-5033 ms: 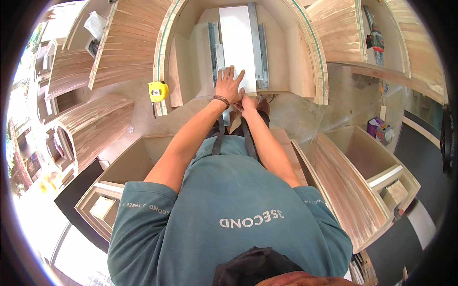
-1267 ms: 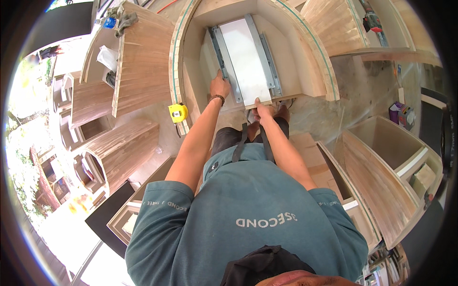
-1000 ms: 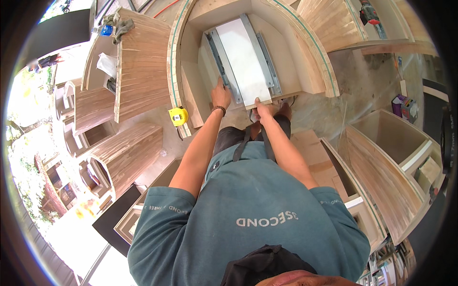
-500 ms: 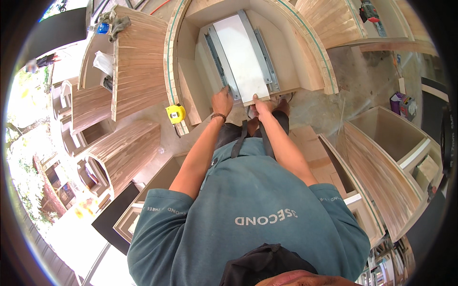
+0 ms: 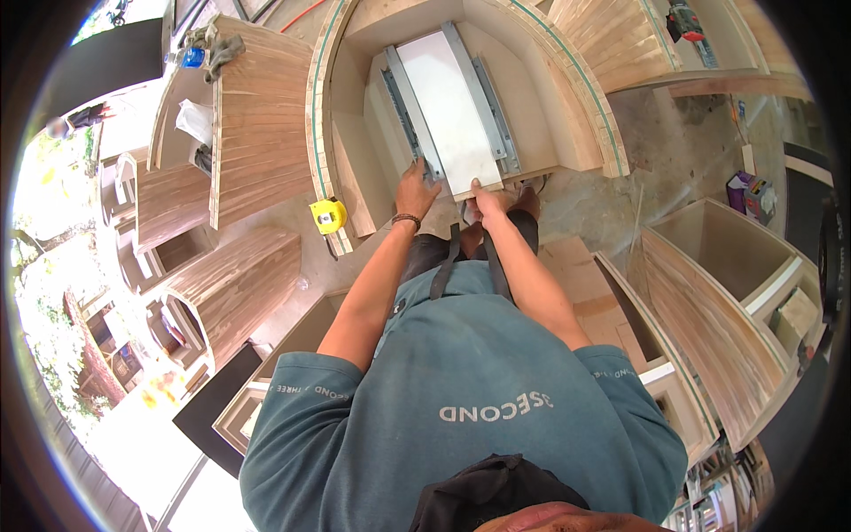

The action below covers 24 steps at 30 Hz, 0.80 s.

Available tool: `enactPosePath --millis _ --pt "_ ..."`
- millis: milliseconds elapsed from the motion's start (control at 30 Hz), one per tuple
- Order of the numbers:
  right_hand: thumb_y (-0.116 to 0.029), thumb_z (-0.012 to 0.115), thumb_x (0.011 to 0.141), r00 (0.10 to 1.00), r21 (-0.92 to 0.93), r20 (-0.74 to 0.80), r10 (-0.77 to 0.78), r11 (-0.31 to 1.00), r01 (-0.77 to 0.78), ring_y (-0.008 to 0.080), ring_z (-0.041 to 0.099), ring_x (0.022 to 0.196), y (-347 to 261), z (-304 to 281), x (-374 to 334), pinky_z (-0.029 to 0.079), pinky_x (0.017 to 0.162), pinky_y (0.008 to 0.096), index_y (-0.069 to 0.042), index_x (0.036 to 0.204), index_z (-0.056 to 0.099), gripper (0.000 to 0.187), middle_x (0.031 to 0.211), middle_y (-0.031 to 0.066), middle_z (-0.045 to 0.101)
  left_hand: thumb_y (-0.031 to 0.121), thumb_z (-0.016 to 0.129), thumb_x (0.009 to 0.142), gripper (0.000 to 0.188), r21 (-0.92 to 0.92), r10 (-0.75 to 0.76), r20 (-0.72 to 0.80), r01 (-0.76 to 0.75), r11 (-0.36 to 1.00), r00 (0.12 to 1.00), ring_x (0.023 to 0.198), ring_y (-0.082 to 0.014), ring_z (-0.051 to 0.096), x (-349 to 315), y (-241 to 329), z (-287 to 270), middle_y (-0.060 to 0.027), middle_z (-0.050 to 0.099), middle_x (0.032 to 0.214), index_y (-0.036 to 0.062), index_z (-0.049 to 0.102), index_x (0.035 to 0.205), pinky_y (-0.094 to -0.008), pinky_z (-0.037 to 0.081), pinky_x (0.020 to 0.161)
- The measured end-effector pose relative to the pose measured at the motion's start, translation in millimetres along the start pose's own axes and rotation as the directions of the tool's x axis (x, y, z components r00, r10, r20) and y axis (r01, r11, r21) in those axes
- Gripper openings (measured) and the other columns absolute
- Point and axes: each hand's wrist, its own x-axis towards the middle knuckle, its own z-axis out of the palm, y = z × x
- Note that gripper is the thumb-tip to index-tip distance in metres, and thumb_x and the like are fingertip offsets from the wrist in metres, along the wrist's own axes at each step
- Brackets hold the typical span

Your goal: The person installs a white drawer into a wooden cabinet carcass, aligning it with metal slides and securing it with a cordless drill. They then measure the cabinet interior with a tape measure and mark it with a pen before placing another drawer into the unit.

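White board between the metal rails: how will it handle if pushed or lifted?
The white board is probably stiff: its long edges look straight. Being flat and long, it should slide rather than roll, likely along the metal rails beside it. Its smooth-looking face may be slippery under the right hand.

Shines plain white down the long board [image 5: 452,106], edged in pale tan at the near end. Turns metallic grey on the drawer slides [image 5: 486,97]. Runs light beige inside the arched cabinet [image 5: 532,97], lined in thin green along the wood-toned rim [image 5: 321,133]. Glows bright yellow with black on the tape measure [image 5: 329,215]. Reads dusty teal with white lettering on the T-shirt [image 5: 479,372], black on the trousers [image 5: 427,251], dark brown on the bracelet [image 5: 406,221]. Streaks brown and cream across the slatted cabinet [image 5: 264,124]. Shows red and black on the power drill [image 5: 684,25], purple and grey on the box [image 5: 750,197].
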Motion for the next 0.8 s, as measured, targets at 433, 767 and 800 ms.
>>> enactPosePath --millis 433,767,800 --pt "-0.042 0.071 0.093 1.0 0.016 0.021 -0.014 1.0 0.014 0.0111 0.058 0.053 5 -2 7 0.041 0.045 0.0301 -0.011 0.092 0.066 0.031 0.072 0.0 0.066 0.016 0.065 0.081 0.066 -0.267 -0.172 -0.204 0.114 0.957 0.964 0.092 -0.0491 0.065 10 27 -14 -0.0345 0.066 0.099 -0.0016 0.044 0.142 -0.0528 0.052 0.082" --pt "-0.042 0.072 0.091 1.0 -0.015 -0.025 0.006 1.0 -0.006 0.0123 0.06 0.055 -3 -2 -1 0.044 0.049 0.0332 -0.01 0.088 0.067 0.032 0.071 0.0013 0.067 0.012 0.057 0.085 0.043 -0.148 -0.227 -0.15 0.205 0.967 0.962 0.088 -0.0446 0.067 10 14 -6 -0.0285 0.068 0.092 -0.0005 0.058 0.127 -0.0483 0.052 0.077" --pt "-0.042 0.072 0.091 1.0 -0.008 -0.017 0.006 1.0 -0.007 0.0123 0.059 0.054 -2 -2 0 0.044 0.049 0.0332 -0.01 0.088 0.067 0.032 0.071 0.0012 0.067 0.012 0.057 0.085 0.041 -0.153 -0.223 -0.155 0.2 0.968 0.962 0.086 -0.0448 0.067 7 16 -6 -0.0282 0.067 0.09 -0.0008 0.059 0.125 -0.0485 0.052 0.075"
